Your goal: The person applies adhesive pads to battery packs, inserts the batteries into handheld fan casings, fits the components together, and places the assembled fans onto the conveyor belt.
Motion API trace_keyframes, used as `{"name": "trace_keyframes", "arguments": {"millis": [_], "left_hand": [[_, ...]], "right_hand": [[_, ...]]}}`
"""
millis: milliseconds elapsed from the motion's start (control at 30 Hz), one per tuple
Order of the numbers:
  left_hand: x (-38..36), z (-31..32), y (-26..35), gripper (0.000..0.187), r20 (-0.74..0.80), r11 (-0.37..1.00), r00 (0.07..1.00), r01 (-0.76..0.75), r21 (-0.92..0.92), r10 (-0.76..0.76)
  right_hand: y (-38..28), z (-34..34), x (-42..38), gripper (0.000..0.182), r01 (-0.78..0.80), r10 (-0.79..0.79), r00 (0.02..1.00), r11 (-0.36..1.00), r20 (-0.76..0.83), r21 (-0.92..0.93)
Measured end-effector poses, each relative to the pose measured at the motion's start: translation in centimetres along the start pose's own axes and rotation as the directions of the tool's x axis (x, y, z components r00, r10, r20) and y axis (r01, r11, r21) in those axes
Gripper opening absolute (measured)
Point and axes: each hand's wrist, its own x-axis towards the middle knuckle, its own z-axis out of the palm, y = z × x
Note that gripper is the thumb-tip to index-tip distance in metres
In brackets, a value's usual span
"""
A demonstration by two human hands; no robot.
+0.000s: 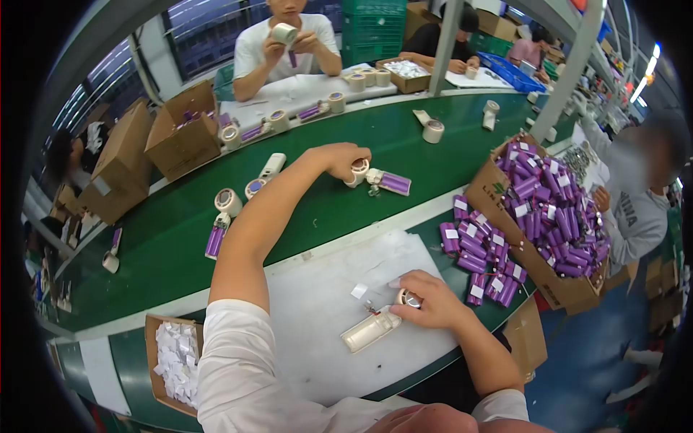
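My left hand reaches out over the green belt, its fingers wrapped round the round head of a white device. A purple battery pack lies in the handle shell beside that head. Near me, my right hand grips the round head of another white device on the white mat. That device's handle points left and holds no purple pack; small wires show near its neck. A small white paper piece lies just beyond it.
A cardboard box of purple battery packs stands at the right, with loose packs beside it. More devices lie on the green belt. A box of white papers is at lower left. People sit across the belt; another stands at right.
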Motion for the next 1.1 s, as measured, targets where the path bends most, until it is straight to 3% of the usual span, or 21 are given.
{"name": "trace_keyframes", "arguments": {"millis": [100, 133, 200, 267, 333, 467, 567, 700, 767, 800, 867, 967, 1000, 1100], "left_hand": [[-3.4, 0.8, -4.9, 0.056, -0.276, 0.967, 0.957, 0.015, -0.255, -0.087], [-4.4, 0.9, -7.6, 0.049, -0.406, 0.988, 0.905, 0.072, -0.139, -0.123], [-9.1, -0.3, -8.4, 0.042, -0.426, 0.822, 0.766, 0.226, -0.523, -0.481], [-11.7, -0.8, -12.2, 0.041, -0.371, 0.651, 0.614, 0.323, -0.687, -0.697], [-13.9, 0.0, -15.3, 0.042, -0.443, 0.571, 0.409, 0.275, -0.774, -0.798], [-14.1, -0.3, -16.0, 0.066, -0.405, 0.428, 0.139, 0.332, -0.84, -0.904], [-12.1, 0.0, -20.4, 0.075, -0.65, 0.514, 0.01, 0.621, -0.592, -0.76], [-9.3, -0.1, -23.4, 0.073, -0.595, 0.442, -0.117, 0.559, -0.701, -0.795], [-8.3, 0.2, -26.4, 0.065, -0.622, 0.541, 0.119, 0.636, -0.55, -0.773], [-8.2, 0.3, -24.9, 0.061, -0.585, 0.544, 0.185, 0.652, -0.528, -0.79], [-8.0, -0.6, -23.9, 0.053, -0.475, 0.502, 0.288, 0.755, -0.422, -0.831], [-8.3, -0.4, -22.5, 0.052, -0.549, 0.515, 0.239, 0.743, -0.428, -0.801], [-8.5, -0.6, -21.4, 0.047, -0.603, 0.569, 0.266, 0.725, -0.389, -0.752], [-8.0, -2.2, -17.5, 0.036, -0.532, 0.711, 0.513, 0.647, -0.276, -0.674]], "right_hand": [[-0.4, -0.2, 0.1, 0.04, 0.044, -0.044, 0.999, 0.998, -0.001, -0.038], [-0.5, -0.2, 0.0, 0.039, 0.03, -0.03, 1.0, 0.999, 0.009, -0.035], [-0.5, -0.3, 0.1, 0.039, 0.044, -0.044, 0.999, 0.999, 0.011, -0.024], [0.0, -0.1, 0.0, 0.039, 0.059, -0.059, 0.998, 0.998, -0.006, -0.032], [-0.1, 0.0, 0.2, 0.039, 0.042, -0.042, 0.999, 0.999, 0.004, -0.026], [0.1, -0.1, 0.8, 0.039, -0.008, 0.008, 0.999, 1.0, 0.031, 0.012], [-0.2, -0.3, 0.8, 0.039, -0.045, 0.044, 0.999, 0.998, 0.017, 0.051], [-0.1, -0.5, 1.1, 0.039, -0.05, 0.049, 0.999, 0.997, 0.017, 0.053], [0.2, -0.2, 1.3, 0.04, -0.014, 0.014, 1.0, 0.998, 0.004, 0.054], [0.5, 0.0, 1.0, 0.041, -0.013, 0.012, 1.0, 0.997, 0.01, 0.071], [1.1, 0.0, 1.3, 0.045, 0.028, -0.03, 0.999, 0.996, 0.015, 0.088], [0.5, -0.2, 1.1, 0.047, -0.042, 0.037, 0.998, 0.995, 0.058, 0.091], [0.4, -0.3, 1.2, 0.049, -0.019, 0.016, 0.999, 0.998, 0.049, 0.066], [-0.9, -0.6, 1.4, 0.054, 0.023, -0.018, 0.997, 0.998, 0.073, -0.066]]}}
